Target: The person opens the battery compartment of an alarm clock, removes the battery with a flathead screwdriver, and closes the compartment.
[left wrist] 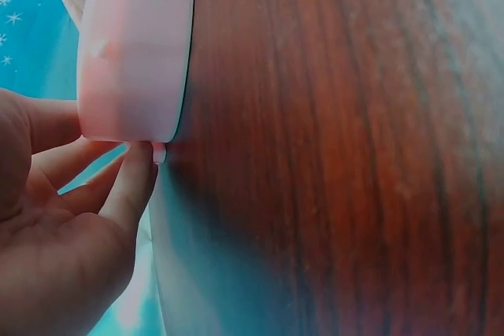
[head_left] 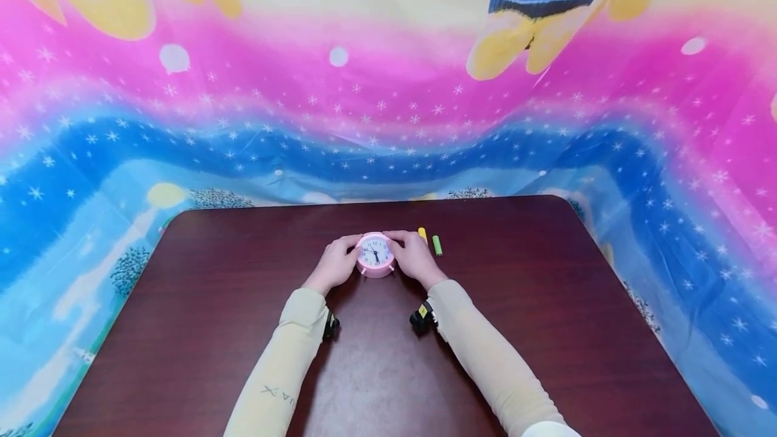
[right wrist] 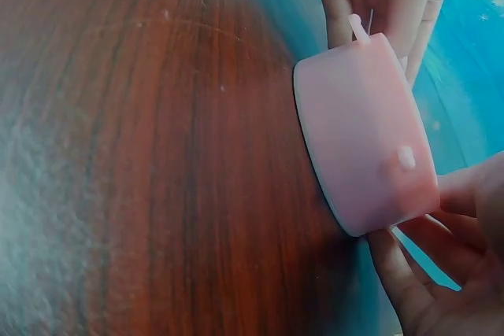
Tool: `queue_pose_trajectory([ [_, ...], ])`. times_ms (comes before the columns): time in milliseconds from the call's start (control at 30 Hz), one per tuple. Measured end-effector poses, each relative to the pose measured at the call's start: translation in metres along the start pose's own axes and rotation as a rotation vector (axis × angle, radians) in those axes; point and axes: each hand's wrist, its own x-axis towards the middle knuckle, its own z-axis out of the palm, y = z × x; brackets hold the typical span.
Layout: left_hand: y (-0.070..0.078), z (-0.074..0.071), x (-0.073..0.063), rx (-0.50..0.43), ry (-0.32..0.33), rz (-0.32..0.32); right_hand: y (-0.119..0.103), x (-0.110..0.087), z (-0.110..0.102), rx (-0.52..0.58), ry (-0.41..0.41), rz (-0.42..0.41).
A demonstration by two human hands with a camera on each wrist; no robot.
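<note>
A round pink alarm clock with a white dial lies face up at the far middle of the table. My left hand grips its left side, thumb at the front rim and fingers around the edge. On the opposite side, my right hand holds the clock the same way. The left wrist view shows the pink casing with its dark-lined back edge close to the tabletop. Small pink feet stick out of the casing in the right wrist view. Fingertips under the clock are partly hidden.
A yellow battery-like cylinder and a green one lie just right of my right hand. The dark brown table ends a little beyond the clock. A colourful printed cloth hangs behind and beside it.
</note>
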Motion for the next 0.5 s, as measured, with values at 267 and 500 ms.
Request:
queue_pose_trajectory([
  [267,0.0004,-0.0007,0.0017,-0.011,0.013,0.016,-0.0017,0.0022,-0.0020,-0.009,-0.006,-0.009],
  [500,-0.0004,-0.0043,0.0008,-0.008,0.006,0.007,-0.0048,0.0029,0.0004,-0.060,-0.004,-0.039],
])
